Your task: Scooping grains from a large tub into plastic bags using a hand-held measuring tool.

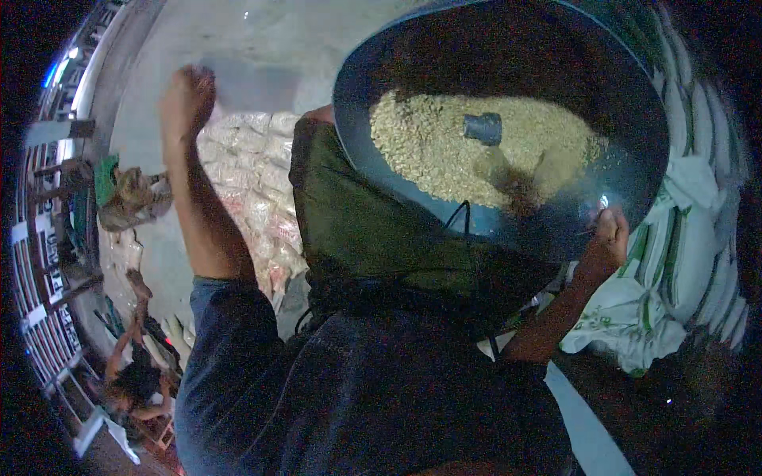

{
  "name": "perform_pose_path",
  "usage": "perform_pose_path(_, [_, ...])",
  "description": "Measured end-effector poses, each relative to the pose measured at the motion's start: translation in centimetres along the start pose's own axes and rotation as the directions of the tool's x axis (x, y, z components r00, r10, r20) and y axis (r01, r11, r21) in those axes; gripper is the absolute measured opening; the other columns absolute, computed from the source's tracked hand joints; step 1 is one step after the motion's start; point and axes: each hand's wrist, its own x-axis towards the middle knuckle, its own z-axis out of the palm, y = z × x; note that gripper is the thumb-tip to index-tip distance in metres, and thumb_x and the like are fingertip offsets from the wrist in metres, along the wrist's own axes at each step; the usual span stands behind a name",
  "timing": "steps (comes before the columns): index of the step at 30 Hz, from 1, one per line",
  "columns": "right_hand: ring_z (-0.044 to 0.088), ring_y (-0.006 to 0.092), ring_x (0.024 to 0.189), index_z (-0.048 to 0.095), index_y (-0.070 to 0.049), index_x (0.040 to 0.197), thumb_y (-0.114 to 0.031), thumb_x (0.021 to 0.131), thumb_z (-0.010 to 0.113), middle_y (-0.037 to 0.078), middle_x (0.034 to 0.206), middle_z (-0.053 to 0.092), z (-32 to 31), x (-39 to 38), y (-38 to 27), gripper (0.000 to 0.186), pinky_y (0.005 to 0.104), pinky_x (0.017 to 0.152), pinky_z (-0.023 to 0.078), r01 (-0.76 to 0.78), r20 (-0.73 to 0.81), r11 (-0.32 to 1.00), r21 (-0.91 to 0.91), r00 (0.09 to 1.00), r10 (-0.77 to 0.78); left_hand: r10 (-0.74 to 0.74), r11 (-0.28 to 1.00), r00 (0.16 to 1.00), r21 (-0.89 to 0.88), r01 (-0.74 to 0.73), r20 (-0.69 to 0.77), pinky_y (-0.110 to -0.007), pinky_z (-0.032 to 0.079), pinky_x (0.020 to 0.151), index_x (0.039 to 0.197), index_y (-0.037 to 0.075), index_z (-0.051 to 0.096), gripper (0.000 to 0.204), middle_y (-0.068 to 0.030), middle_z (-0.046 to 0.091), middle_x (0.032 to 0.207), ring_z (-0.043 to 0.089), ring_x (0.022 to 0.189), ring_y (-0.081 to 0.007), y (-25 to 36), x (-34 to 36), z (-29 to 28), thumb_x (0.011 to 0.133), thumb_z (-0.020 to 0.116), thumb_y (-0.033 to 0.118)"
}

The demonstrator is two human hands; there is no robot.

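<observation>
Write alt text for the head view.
A person in a dark blue shirt balances a wide dark pan of pale grain on a green head cloth, one hand on its rim, the other arm raised. White sacks are stacked at right.

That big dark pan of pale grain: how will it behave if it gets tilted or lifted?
Likely heavy: the pan holds a broad grain heap. Loose kernels would probably slide toward the low side. The right hand grips only its rim, so it may tip.
</observation>
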Motion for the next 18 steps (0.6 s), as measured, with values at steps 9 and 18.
perform_pose_path(9, [0.062,0.0159,0.09,0.062,0.004,0.106,-0.016,0.09,0.061,0.01,0.1,0.066,5.5,-0.1,-5.3,0.025,0.0283,0.082,0.049,-0.054,0.207,0.998,0.045,0.977,0.044,-0.197,0.79,0.927,-0.508,0.343,0.319,-0.041,0.048,0.07,0.092,-0.006,0.061,0.029,-0.025,0.065,0.088,0.064,0.081,-0.0336,6.9,-10.3,7.3,0.087,0.056,0.022])
perform_pose_path(18, [0.064,0.0193,0.093,0.063,0.004,0.105,-0.014,0.091,0.059,0.013,0.102,0.067,7.7,-2.2,-9.4,0.023,0.0314,0.085,0.05,-0.141,0.418,0.913,0.384,0.908,-0.035,-0.04,-0.116,0.614,-0.614,0.781,0.788,-0.031,0.051,0.07,0.116,-0.001,0.056,0.035,-0.0077,0.064,0.099,0.063,0.083,-0.0176,4.4,-19.6,7.0,0.085,0.063,0.014])
